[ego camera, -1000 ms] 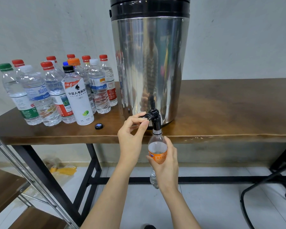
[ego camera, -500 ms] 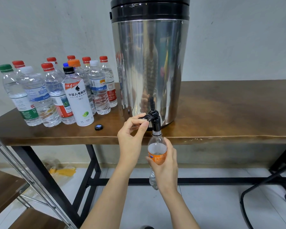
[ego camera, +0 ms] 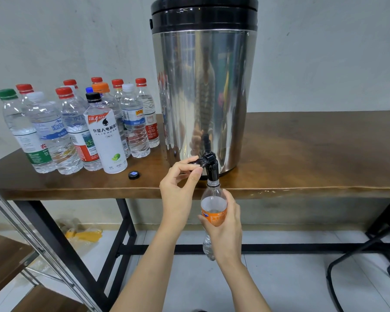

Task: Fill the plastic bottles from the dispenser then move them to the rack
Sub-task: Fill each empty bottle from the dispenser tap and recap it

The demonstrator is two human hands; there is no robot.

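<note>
1. The clear plastic bottle with an orange label (ego camera: 213,209) is upright below the front edge of the brown wooden counter (ego camera: 313,154). Its mouth meets the black tap spout (ego camera: 212,173) of the tall stainless-steel dispenser with a black lid (ego camera: 203,97).
2. Right hand (ego camera: 227,228): grip wrapped round the bottle's labelled middle.
3. Left hand (ego camera: 178,194): grip of thumb and forefinger pinched on the black tap lever (ego camera: 195,162).
4. Left of the dispenser stands a cluster of capped clear plastic bottles (ego camera: 77,127). A small black loose cap (ego camera: 134,175) lies between the cluster and the tap, touching neither.
5. The rack of wooden shelves on metal posts (ego camera: 0,255) is at lower left, cut off by the frame edge.
6. The right hand covers the bottle's lower body, so the fill level cannot be read. The dispenser's top is cropped. A yellow crumpled item (ego camera: 83,235) on the floor cannot be identified.
</note>
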